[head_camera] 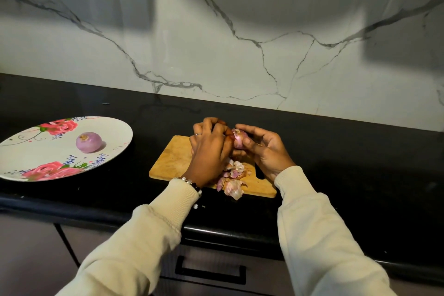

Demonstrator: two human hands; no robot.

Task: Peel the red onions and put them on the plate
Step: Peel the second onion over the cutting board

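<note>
Onion work is in mid-peel above the pale wooden cutting board (177, 158), which lies on the black stone counter (336, 151). Both hands meet over the board's far edge and share one small red onion with papery purple skin (237, 140). The right hand (264, 151) cups it from the right and below, fingers curled round its body, thumb across the near side. The left hand (211, 146) closes in from the left, fingers bent over the onion's left end; it appears to pinch a flap of dark outer skin there, though the fingertips themselves are hidden behind its knuckles.

The relation that matters is this: the onion sits between the two hands, its root-to-tip axis running roughly left to right, one pale trimmed end turned up and toward the left hand. So the skin should probably strip along that axis, drawn leftward and away from the right hand's hold, while the right hand turns the bulb.

Loose pink and white onion skins (234, 182) lie heaped on the board's near edge, between the two wrists.

Well to the left, the round white plate with red rose print (28, 146) holds one already peeled purple onion (88, 142) near its centre. The left hand is the nearer to the plate, so the transfer would likely go that way.
</note>
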